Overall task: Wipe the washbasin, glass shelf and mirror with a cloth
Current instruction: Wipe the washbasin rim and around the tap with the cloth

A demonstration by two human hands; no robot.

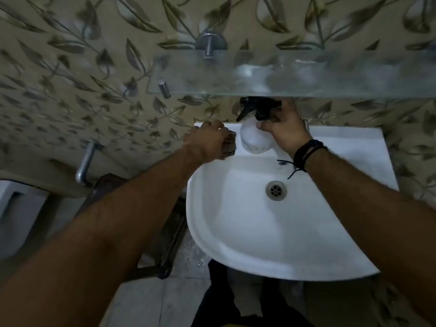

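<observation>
A white washbasin (247, 234) fills the lower middle, its drain (276, 190) near the centre. My left hand (207, 142) grips a dark cloth (230, 143) on the basin's back left corner. My right hand (284, 131) holds the neck of a white spray bottle (254, 139) with a black trigger head, standing on the basin's back rim. A glass shelf (283, 76) runs across the wall just above both hands. The mirror is not in view.
The wall behind has leaf-patterned tiles (70, 90). A metal pipe (86, 161) sticks out at the left above a white fixture (16, 208). A dark stand (169, 251) sits left of the basin on the tiled floor. Metal shelf brackets (208, 44) hold the glass.
</observation>
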